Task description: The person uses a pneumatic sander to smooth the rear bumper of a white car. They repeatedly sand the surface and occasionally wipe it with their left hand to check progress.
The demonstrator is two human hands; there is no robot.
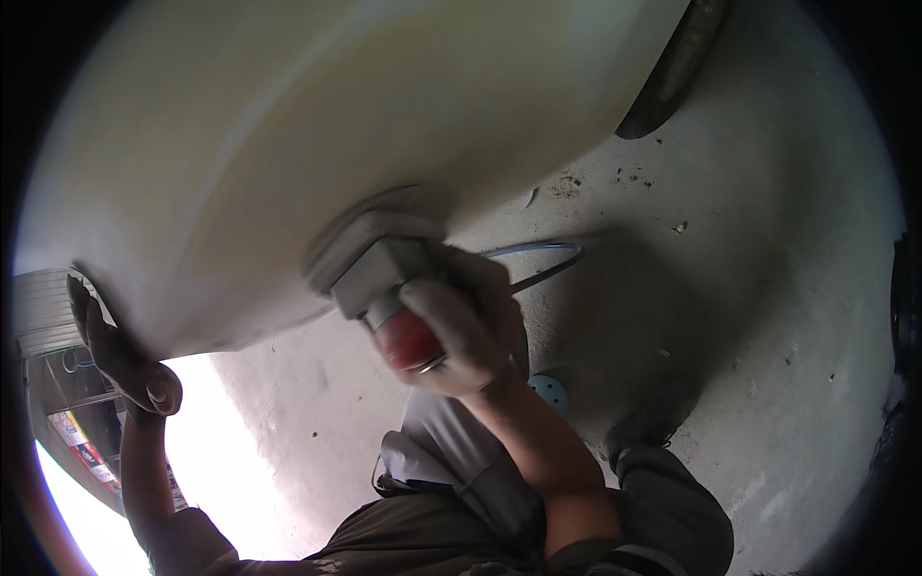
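A broad, pale, curved vehicle body panel (302, 137) fills the upper part of the view. My right hand (468, 317), in a dusty grey glove, grips a power sander (385, 263) with a red body part. The sander's pad lies against the lower area of the panel, and both look blurred. From behind my right hand a thin hose (547, 247) loops out. At the far left my left hand (122, 360), also gloved, rests against the panel's edge with fingers extended and nothing held.
A light blue disc with holes (549, 392) lies on the concrete floor (749, 288) near my legs. Upper right, a dark tyre-like shape (670, 79) borders the panel. Small debris (569, 186) dots the floor. Bright light and a ribbed shutter (45, 306) show at left.
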